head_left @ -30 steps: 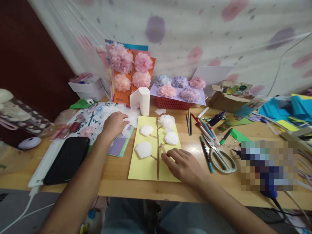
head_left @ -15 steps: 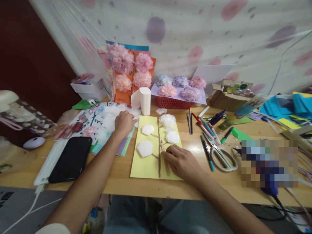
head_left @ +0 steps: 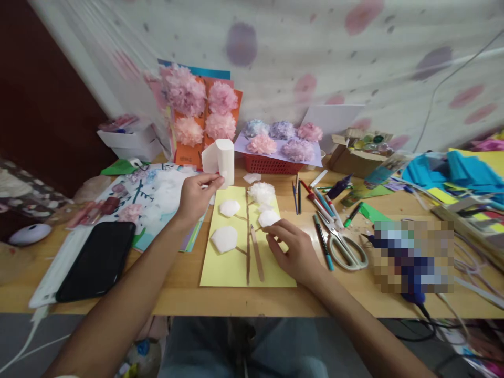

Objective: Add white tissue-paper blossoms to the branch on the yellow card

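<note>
the person's left hand [head_left: 195,198] was raised just above the table [head_left: 354,294], thumb and forefinger pinched shut on what looked like a scrap of white tissue [head_left: 213,198], though the scrap was too small to make out fully. just beyond that hand stood a white paper roll [head_left: 221,156], and on its outer side lay a printed sheet [head_left: 157,194] and a black phone [head_left: 96,260]. between the two hands lay a yellow card [head_left: 232,270] with a thin brown stem [head_left: 248,247] running up its middle. the right hand [head_left: 293,253] rested on the near right part of this card, loosely curled and gripping nothing, its fingertips touching a flat white tissue round [head_left: 269,217]. a wooden stick [head_left: 257,253] lay loose on the card just inside the right hand, beside the stem. two more white rounds [head_left: 223,239] sat across the stem, below the left hand, and a fluffy white tissue flower [head_left: 261,192] topped the stem. to the outer side of the right hand lay scissors [head_left: 346,252] and a row of pens [head_left: 325,207], near but apart from it. beyond both hands, pink and purple paper flowers [head_left: 275,142] rested on a red basket [head_left: 271,166].
</note>
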A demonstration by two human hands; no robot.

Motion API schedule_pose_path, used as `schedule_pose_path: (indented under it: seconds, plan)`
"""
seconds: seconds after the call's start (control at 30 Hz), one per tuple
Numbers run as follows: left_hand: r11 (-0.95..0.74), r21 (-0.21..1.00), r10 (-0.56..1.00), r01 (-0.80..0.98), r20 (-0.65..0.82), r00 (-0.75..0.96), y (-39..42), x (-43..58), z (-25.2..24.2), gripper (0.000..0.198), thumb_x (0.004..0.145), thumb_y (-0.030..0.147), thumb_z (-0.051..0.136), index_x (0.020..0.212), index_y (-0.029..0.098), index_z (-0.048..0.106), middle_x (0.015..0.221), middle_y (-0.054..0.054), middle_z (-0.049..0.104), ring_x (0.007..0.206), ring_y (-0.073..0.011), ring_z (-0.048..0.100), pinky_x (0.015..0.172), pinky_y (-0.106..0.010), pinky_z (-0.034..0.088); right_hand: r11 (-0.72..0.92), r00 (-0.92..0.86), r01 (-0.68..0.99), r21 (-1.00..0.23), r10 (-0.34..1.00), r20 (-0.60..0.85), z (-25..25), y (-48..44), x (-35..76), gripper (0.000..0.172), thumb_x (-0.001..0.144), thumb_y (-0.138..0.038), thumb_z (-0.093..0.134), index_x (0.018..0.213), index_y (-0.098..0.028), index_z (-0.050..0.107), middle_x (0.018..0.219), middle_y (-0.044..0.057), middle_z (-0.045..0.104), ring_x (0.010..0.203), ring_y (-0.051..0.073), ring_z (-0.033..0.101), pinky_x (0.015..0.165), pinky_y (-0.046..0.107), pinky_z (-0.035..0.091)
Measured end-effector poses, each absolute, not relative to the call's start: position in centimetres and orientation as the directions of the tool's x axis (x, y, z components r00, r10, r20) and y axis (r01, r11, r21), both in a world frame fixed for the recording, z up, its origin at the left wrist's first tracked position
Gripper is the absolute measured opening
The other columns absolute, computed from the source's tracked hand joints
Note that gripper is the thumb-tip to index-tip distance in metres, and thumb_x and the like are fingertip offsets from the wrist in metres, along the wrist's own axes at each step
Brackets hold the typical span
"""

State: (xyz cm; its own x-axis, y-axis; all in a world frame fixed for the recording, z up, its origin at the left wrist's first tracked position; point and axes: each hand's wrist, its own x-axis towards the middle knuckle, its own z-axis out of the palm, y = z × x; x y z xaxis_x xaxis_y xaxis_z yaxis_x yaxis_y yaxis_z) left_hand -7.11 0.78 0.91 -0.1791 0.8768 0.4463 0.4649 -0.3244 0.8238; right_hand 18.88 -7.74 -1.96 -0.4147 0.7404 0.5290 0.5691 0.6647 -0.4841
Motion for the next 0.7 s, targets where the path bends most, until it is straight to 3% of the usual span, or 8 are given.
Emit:
schedule_pose_path:
  seconds: [0.1, 0.17, 0.33, 0.43, 0.5, 0.57, 0.63, 0.7]
  plan:
    - [-0.254, 0.930, 0.949, 0.267, 0.293, -0.116, 0.0, -5.1, 0.2, 0.037, 0.083, 0.050, 0.067, 0.091, 0.015, 0.079, 0.077, -0.005, 0.074, 0.071, -0.0179, 0.064, 0.065, -0.028, 0.050, 0.521, -0.252, 0.473, -0.711, 0.853, 0.457, -0.1, -6.7, 18.2, 0.016, 0.093, -0.020, 0.056, 0.097, -0.020, 0.072, 0.089, 0.006, 0.073, 0.076, 0.016, 0.068, 0.064, 0.026, 0.054]
    - [-0.264, 0.886, 0.950, 0.382, 0.307, -0.055, -0.4, -4.8, -0.2, 0.033, 0.085, 0.046, 0.065, 0.091, 0.016, 0.079, 0.080, -0.006, 0.075, 0.072, -0.0194, 0.066, 0.067, -0.030, 0.050, 0.444, -0.181, 0.446, -0.777, 0.895, 0.407, 0.7, -5.5, 17.7, 0.015, 0.091, -0.022, 0.059, 0.095, -0.020, 0.073, 0.085, 0.005, 0.075, 0.072, 0.016, 0.068, 0.059, 0.025, 0.053]
    - [-0.253, 0.426, 0.911, 0.869, 0.408, 0.066, -0.1, -7.1, -0.9, 0.030, 0.094, 0.026, 0.049, 0.088, 0.018, 0.078, 0.099, -0.013, 0.077, 0.095, -0.0284, 0.067, 0.084, -0.039, 0.048, 0.479, -0.164, 0.502, -0.720, 0.870, 0.465, -0.1, -2.6, 16.9, 0.016, 0.088, -0.019, 0.058, 0.085, -0.020, 0.074, 0.080, 0.004, 0.074, 0.069, 0.016, 0.066, 0.061, 0.026, 0.051]
    - [-0.176, 0.337, 0.912, 0.925, 0.409, 0.025, 0.6, -8.4, -0.9, 0.032, 0.094, 0.024, 0.045, 0.087, 0.017, 0.076, 0.098, -0.015, 0.076, 0.097, -0.0303, 0.065, 0.085, -0.041, 0.047, 0.476, -0.160, 0.557, -0.681, 0.865, 0.475, -1.5, -2.0, 17.1, 0.018, 0.088, -0.019, 0.056, 0.082, -0.020, 0.073, 0.082, 0.005, 0.075, 0.068, 0.017, 0.065, 0.061, 0.028, 0.050]
    - [-0.191, 0.445, 0.891, 0.875, 0.453, -0.035, 0.8, -8.3, -0.6, 0.027, 0.092, 0.025, 0.050, 0.086, 0.018, 0.074, 0.097, -0.013, 0.075, 0.096, -0.0281, 0.065, 0.085, -0.039, 0.047, 0.474, -0.154, 0.585, -0.658, 0.862, 0.483, -2.1, -2.1, 17.2, 0.018, 0.088, -0.019, 0.056, 0.081, -0.020, 0.073, 0.083, 0.006, 0.074, 0.067, 0.017, 0.065, 0.061, 0.028, 0.049]
    - [-0.233, 0.684, 0.903, 0.691, 0.415, -0.107, 0.5, -7.3, -0.2, 0.021, 0.089, 0.030, 0.056, 0.084, 0.018, 0.073, 0.092, -0.009, 0.074, 0.088, -0.0229, 0.064, 0.079, -0.034, 0.048, 0.482, -0.153, 0.595, -0.643, 0.853, 0.498, -2.0, -2.6, 17.0, 0.017, 0.087, -0.020, 0.057, 0.083, -0.020, 0.074, 0.081, 0.006, 0.074, 0.066, 0.017, 0.064, 0.062, 0.029, 0.048]
    - [-0.172, 0.933, 0.975, 0.315, 0.207, -0.081, -0.5, -5.7, 0.4, 0.025, 0.086, 0.040, 0.063, 0.081, 0.017, 0.071, 0.080, -0.006, 0.070, 0.071, -0.0167, 0.059, 0.064, -0.027, 0.046, 0.467, -0.140, 0.554, -0.690, 0.869, 0.475, -1.4, -3.2, 16.7, 0.016, 0.088, -0.024, 0.060, 0.090, -0.019, 0.075, 0.078, 0.005, 0.073, 0.064, 0.016, 0.063, 0.062, 0.029, 0.049]
    - [0.003, 1.000, 0.990, -0.029, 0.001, 0.138, -1.8, -4.0, 0.9, 0.032, 0.080, 0.047, 0.072, 0.083, 0.016, 0.070, 0.083, -0.004, 0.069, 0.066, -0.0121, 0.057, 0.057, -0.023, 0.043, 0.391, -0.118, 0.427, -0.815, 0.918, 0.379, -0.4, -4.0, 16.3, 0.021, 0.088, -0.032, 0.064, 0.098, -0.018, 0.075, 0.076, 0.004, 0.072, 0.063, 0.016, 0.064, 0.060, 0.028, 0.050]
